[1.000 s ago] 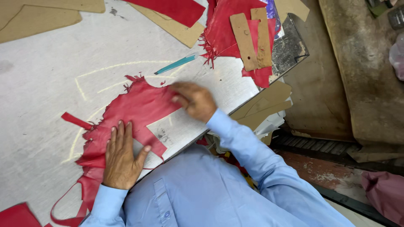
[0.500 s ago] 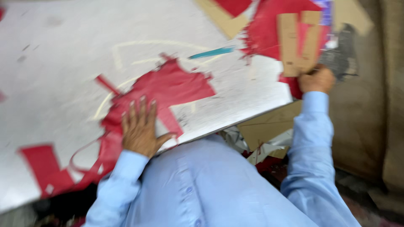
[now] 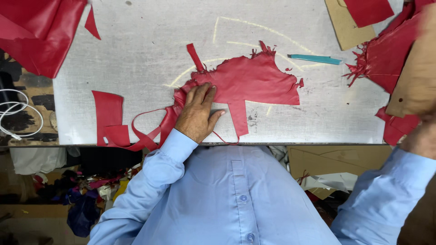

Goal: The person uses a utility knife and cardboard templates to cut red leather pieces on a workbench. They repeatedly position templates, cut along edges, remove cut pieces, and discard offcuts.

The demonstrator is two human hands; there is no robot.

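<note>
One flat left hand (image 3: pixel 196 115), fingers spread, pins limp red leather (image 3: pixel 254 84); right hand (image 3: pixel 420 136) grips stiff cardboard pattern (image 3: pixel 415 77).

The ragged red leather piece (image 3: pixel 254 84) is lying mid-counter (image 3: pixel 136 41) with the left hand (image 3: pixel 197 113) lying flat on its near-left end; the teal pen-shaped tool (image 3: pixel 315 59) is sitting to its right, the tan cardboard pattern (image 3: pixel 415 77) lying farther right.

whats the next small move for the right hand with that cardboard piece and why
Probably bring the cardboard template over onto the red leather piece: the left hand presses the leather flat on the table, and the right hand holds the template off at the edge.
</note>
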